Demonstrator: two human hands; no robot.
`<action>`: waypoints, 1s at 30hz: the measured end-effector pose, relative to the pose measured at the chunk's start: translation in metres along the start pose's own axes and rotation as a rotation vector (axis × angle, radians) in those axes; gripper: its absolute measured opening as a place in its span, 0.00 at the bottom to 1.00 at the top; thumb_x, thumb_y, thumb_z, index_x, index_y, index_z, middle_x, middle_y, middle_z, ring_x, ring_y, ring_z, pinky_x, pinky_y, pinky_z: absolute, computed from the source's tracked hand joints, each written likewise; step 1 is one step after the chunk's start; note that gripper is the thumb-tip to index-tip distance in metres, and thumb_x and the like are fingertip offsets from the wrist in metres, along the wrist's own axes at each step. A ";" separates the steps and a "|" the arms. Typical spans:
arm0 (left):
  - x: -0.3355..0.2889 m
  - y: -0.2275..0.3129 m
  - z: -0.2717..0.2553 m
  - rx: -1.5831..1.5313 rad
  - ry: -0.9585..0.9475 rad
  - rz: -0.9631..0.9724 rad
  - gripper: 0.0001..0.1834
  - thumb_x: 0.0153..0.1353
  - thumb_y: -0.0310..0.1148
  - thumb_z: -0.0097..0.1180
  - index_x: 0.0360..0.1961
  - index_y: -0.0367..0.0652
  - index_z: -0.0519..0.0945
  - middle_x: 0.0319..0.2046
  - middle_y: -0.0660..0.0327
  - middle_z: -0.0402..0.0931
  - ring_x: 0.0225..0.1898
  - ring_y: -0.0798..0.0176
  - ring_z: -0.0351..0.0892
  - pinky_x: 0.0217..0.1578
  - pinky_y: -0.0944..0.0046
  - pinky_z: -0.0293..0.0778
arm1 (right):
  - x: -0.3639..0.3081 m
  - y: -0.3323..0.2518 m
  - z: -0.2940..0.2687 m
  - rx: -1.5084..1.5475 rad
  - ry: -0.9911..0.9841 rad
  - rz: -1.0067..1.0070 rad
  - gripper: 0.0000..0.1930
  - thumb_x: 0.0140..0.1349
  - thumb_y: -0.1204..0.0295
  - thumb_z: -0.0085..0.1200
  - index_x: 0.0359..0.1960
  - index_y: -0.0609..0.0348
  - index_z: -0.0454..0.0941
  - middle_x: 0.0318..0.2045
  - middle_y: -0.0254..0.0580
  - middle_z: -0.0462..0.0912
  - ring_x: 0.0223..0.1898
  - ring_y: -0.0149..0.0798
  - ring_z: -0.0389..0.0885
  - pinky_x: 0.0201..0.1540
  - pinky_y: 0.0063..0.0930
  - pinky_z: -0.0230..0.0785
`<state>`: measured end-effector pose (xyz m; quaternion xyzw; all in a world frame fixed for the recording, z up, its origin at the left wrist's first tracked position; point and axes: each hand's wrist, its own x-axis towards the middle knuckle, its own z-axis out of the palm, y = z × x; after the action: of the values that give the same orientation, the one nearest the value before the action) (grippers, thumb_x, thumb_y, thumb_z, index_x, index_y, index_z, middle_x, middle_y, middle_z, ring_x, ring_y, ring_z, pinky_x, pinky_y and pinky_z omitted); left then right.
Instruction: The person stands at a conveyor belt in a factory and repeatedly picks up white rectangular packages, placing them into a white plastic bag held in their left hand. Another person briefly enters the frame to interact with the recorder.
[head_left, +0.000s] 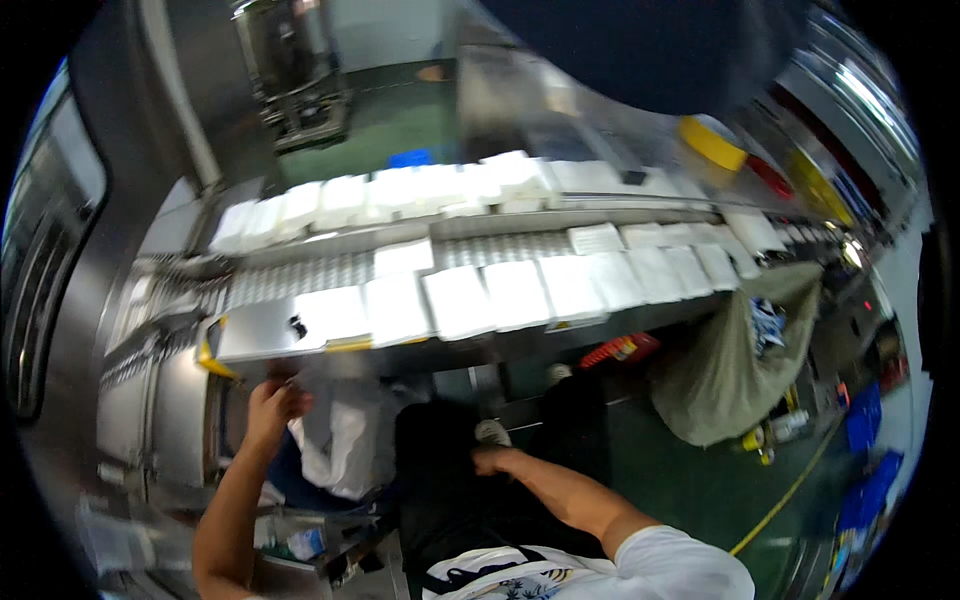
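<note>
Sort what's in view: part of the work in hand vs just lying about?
In hand: left hand at a white bag; white packs on the conveyor; right hand on the dark lap.

Lying about: grey sack, yellow tape roll, red packet.

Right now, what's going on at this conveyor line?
A person stands at a metal conveyor that carries rows of flat white packs. Their left hand reaches up under the conveyor's near edge, at the top of a white bag hanging below; whether it grips the bag is unclear. Their right hand rests low against dark clothing, holding nothing visible. An olive sack hangs to the right.
</note>
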<state>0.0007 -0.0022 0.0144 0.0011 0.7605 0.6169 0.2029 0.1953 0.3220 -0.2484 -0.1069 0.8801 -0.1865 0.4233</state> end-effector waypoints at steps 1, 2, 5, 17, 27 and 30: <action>0.000 -0.001 0.000 -0.041 -0.021 0.008 0.18 0.66 0.43 0.44 0.41 0.37 0.74 0.33 0.53 0.81 0.31 0.61 0.81 0.34 0.64 0.76 | 0.001 0.003 0.002 -0.050 0.024 -0.055 0.12 0.50 0.71 0.50 0.32 0.65 0.81 0.31 0.52 0.82 0.33 0.50 0.80 0.34 0.44 0.70; -0.003 -0.002 -0.004 -0.082 -0.023 0.013 0.19 0.66 0.44 0.44 0.40 0.37 0.74 0.32 0.53 0.81 0.30 0.61 0.81 0.34 0.64 0.76 | -0.002 -0.004 -0.004 0.002 0.012 -0.020 0.13 0.49 0.72 0.51 0.34 0.65 0.82 0.33 0.54 0.82 0.35 0.51 0.81 0.36 0.44 0.71; -0.007 0.007 0.003 -0.062 0.011 -0.027 0.19 0.66 0.46 0.43 0.38 0.38 0.74 0.31 0.53 0.81 0.29 0.62 0.81 0.33 0.66 0.75 | 0.006 -0.001 0.001 0.034 -0.004 0.025 0.14 0.48 0.72 0.51 0.36 0.64 0.81 0.36 0.55 0.82 0.37 0.52 0.81 0.37 0.44 0.71; -0.013 0.015 0.004 -0.042 0.003 -0.055 0.16 0.64 0.43 0.45 0.38 0.40 0.72 0.31 0.55 0.81 0.30 0.63 0.80 0.33 0.67 0.74 | 0.025 0.002 0.014 0.015 0.015 -0.006 0.15 0.45 0.71 0.56 0.37 0.62 0.82 0.36 0.54 0.83 0.38 0.52 0.82 0.38 0.44 0.74; -0.016 0.014 0.006 -0.029 0.012 -0.023 0.18 0.64 0.45 0.45 0.40 0.39 0.73 0.31 0.54 0.81 0.31 0.63 0.81 0.34 0.66 0.75 | 0.024 0.008 0.020 0.059 0.095 -0.062 0.11 0.49 0.70 0.54 0.31 0.65 0.82 0.30 0.53 0.83 0.32 0.52 0.81 0.33 0.43 0.72; -0.016 0.010 0.003 -0.017 0.030 -0.030 0.18 0.64 0.46 0.45 0.40 0.39 0.72 0.31 0.54 0.81 0.31 0.62 0.81 0.35 0.66 0.75 | 0.027 0.005 0.013 0.038 -0.002 -0.043 0.12 0.50 0.69 0.54 0.32 0.66 0.81 0.32 0.54 0.83 0.33 0.51 0.81 0.34 0.43 0.72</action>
<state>0.0134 -0.0006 0.0282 -0.0213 0.7579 0.6203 0.2009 0.1888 0.3139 -0.2765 -0.1178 0.8735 -0.2121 0.4220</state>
